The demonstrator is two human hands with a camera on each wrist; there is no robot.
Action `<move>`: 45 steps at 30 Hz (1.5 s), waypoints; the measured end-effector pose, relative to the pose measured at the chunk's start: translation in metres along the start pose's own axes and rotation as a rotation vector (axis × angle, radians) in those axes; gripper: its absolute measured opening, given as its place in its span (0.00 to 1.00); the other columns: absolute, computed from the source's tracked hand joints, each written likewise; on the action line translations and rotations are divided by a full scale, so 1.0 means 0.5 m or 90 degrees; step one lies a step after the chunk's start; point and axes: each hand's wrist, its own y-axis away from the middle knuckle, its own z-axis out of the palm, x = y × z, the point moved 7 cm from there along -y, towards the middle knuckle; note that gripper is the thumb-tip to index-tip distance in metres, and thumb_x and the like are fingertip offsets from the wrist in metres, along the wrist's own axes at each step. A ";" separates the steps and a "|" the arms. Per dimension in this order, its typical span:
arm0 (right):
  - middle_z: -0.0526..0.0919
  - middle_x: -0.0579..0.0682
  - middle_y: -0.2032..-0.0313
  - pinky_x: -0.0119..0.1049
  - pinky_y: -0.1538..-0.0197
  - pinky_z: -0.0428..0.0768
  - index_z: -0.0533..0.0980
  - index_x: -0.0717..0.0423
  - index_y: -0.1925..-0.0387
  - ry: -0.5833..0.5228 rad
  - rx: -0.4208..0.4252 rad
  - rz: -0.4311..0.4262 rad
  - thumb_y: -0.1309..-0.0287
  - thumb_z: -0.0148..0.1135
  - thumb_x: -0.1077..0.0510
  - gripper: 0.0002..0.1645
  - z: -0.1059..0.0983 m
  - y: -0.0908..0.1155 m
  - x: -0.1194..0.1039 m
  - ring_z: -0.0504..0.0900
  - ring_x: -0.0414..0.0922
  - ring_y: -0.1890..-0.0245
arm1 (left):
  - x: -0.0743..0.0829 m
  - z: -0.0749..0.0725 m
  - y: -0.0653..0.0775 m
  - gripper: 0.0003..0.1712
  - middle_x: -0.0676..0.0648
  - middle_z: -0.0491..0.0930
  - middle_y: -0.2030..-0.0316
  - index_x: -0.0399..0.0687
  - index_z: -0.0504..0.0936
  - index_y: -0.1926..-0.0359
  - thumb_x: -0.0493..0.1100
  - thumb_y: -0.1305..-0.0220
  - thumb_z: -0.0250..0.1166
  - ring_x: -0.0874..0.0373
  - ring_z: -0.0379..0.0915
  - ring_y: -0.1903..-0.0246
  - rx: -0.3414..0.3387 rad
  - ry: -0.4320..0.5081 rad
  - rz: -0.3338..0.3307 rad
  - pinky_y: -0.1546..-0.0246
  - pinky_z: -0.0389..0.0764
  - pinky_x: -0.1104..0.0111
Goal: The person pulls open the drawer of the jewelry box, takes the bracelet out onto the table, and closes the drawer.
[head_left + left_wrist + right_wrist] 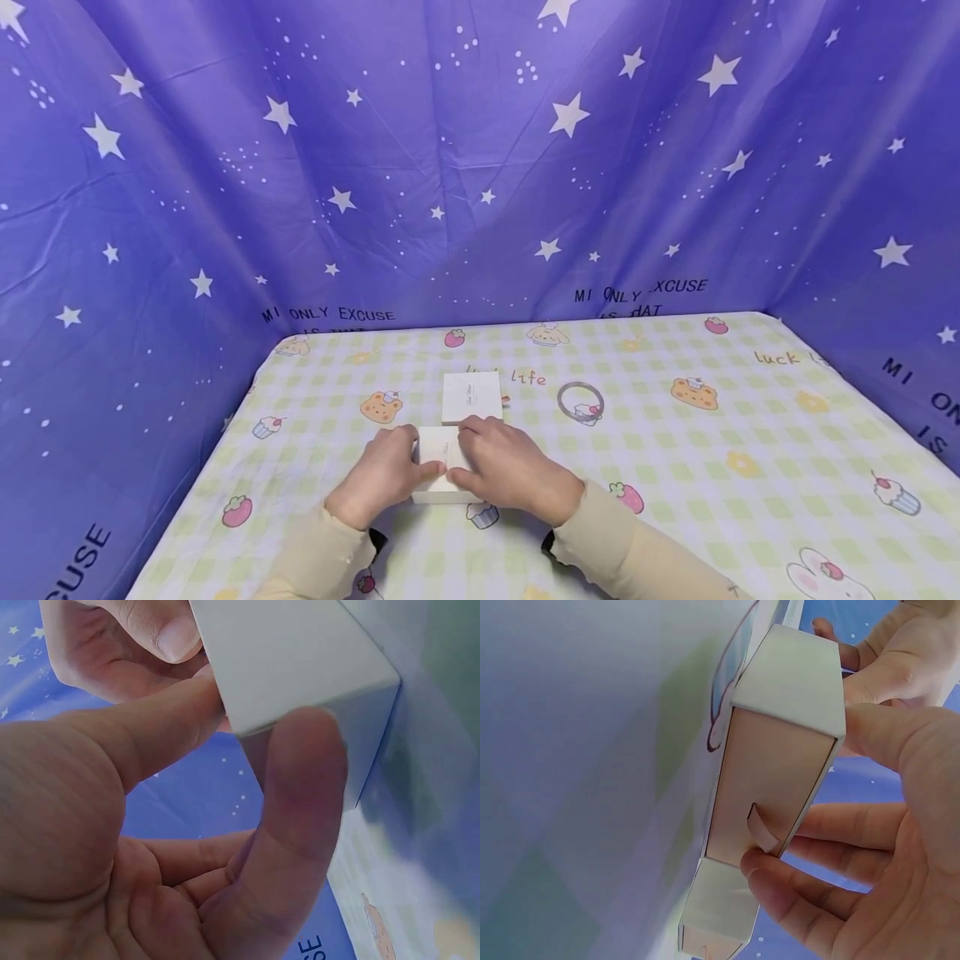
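1. Purple star-printed curtain [480, 167] hangs behind a counter [660, 433] spread with a checked, cartoon-printed cloth.
2. At the centre, my left hand [386, 468] has its fingers [307, 765] clamped on one end of the white box [433, 446], thumb reaching across and a curled finger at its edge; I judge that this steadies the box against sliding.
3. My right hand [510, 467] has its fingers [780, 889] clamped on the opposite end, thumb at the top edge and a fingertip beside the ribbon tab [761, 829]. Most of that tab shows, probably so that it can be reached easily.
4. Between my right fingers and thumb, the drawer front [772, 772] sits flush in the white box. Whether the box rests fully on the counter or is slightly raised, I cannot tell.
5. Just beyond the white box lies a second box [471, 396], printed face up, its orange tab [506, 401] also on the right; the matching direction looks deliberate.
6. Beyond and to the right of the white box, a grey ring [560, 402] lies flat, apart from my hands, I'd guess to be out of their way.
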 end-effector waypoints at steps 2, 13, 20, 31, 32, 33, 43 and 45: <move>0.78 0.48 0.50 0.38 0.60 0.78 0.80 0.57 0.57 0.000 0.001 0.001 0.41 0.61 0.41 0.24 -0.001 0.003 0.002 0.77 0.44 0.61 | 0.003 0.001 0.000 0.20 0.49 0.72 0.81 0.39 0.76 0.71 0.49 0.50 0.74 0.59 0.69 0.86 0.003 0.000 0.005 0.85 0.69 0.68; 0.78 0.47 0.51 0.37 0.63 0.77 0.78 0.53 0.67 0.005 0.012 -0.001 0.42 0.62 0.42 0.18 -0.007 0.014 0.012 0.77 0.44 0.62 | 0.012 0.013 0.000 0.20 0.49 0.72 0.82 0.40 0.74 0.72 0.49 0.48 0.73 0.60 0.68 0.86 0.010 0.011 0.016 0.86 0.69 0.68; 0.77 0.47 0.51 0.37 0.63 0.77 0.79 0.55 0.61 0.001 0.017 0.003 0.42 0.62 0.43 0.20 -0.010 0.023 0.017 0.77 0.43 0.62 | 0.014 0.020 -0.001 0.20 0.50 0.72 0.82 0.40 0.74 0.71 0.50 0.47 0.72 0.60 0.68 0.87 0.002 0.027 0.019 0.86 0.70 0.68; 0.78 0.48 0.50 0.39 0.59 0.78 0.79 0.57 0.59 -0.004 0.028 0.010 0.42 0.62 0.43 0.22 -0.013 0.035 0.027 0.77 0.44 0.60 | 0.022 0.031 -0.002 0.18 0.52 0.72 0.84 0.40 0.74 0.71 0.48 0.45 0.71 0.63 0.68 0.88 0.003 0.048 0.046 0.87 0.70 0.69; 0.78 0.48 0.50 0.39 0.59 0.78 0.79 0.57 0.58 -0.005 0.029 0.011 0.42 0.62 0.43 0.22 -0.012 0.036 0.028 0.77 0.44 0.60 | 0.023 0.031 -0.002 0.18 0.52 0.72 0.84 0.40 0.74 0.71 0.48 0.45 0.71 0.63 0.68 0.88 0.007 0.045 0.050 0.87 0.70 0.69; 0.78 0.48 0.50 0.39 0.59 0.78 0.79 0.57 0.57 -0.005 0.031 0.010 0.42 0.62 0.43 0.23 -0.012 0.037 0.029 0.77 0.44 0.59 | 0.024 0.032 -0.002 0.18 0.53 0.72 0.84 0.41 0.74 0.71 0.49 0.45 0.71 0.63 0.67 0.87 0.009 0.044 0.052 0.87 0.70 0.69; 0.77 0.49 0.49 0.40 0.58 0.78 0.79 0.57 0.61 -0.006 0.015 0.009 0.42 0.63 0.43 0.20 -0.018 0.041 0.033 0.78 0.45 0.58 | 0.030 0.035 -0.003 0.18 0.54 0.70 0.84 0.43 0.74 0.73 0.49 0.46 0.72 0.63 0.65 0.86 0.026 0.037 0.071 0.85 0.68 0.70; 0.77 0.49 0.49 0.40 0.58 0.78 0.79 0.56 0.63 -0.005 0.013 0.010 0.42 0.63 0.43 0.19 -0.020 0.041 0.034 0.78 0.46 0.58 | 0.030 0.036 -0.002 0.18 0.54 0.70 0.84 0.43 0.74 0.73 0.49 0.46 0.72 0.63 0.65 0.86 0.027 0.038 0.075 0.85 0.68 0.70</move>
